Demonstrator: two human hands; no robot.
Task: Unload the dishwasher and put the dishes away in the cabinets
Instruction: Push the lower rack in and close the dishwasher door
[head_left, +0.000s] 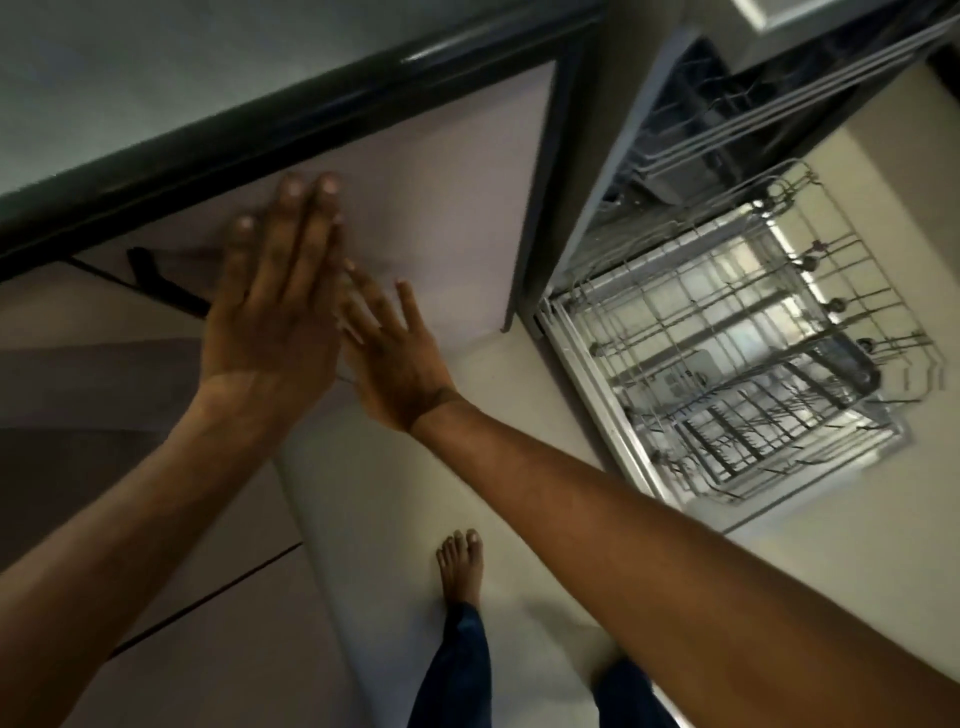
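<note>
My left hand lies flat, fingers straight and together, against a pale cabinet door under the dark countertop edge. My right hand is beside it, lower and to the right, fingers spread, palm toward the same door. Neither hand holds anything. At the right, the dishwasher stands open with its lower wire rack pulled out over the dropped door. No dishes show in the rack; a dark cutlery basket sits at its right side. The upper rack is partly pulled out.
A black handle sits on the cabinet front left of my hands. More cabinet fronts run down the left side. My bare foot and dark trouser legs stand on the light floor between cabinets and dishwasher.
</note>
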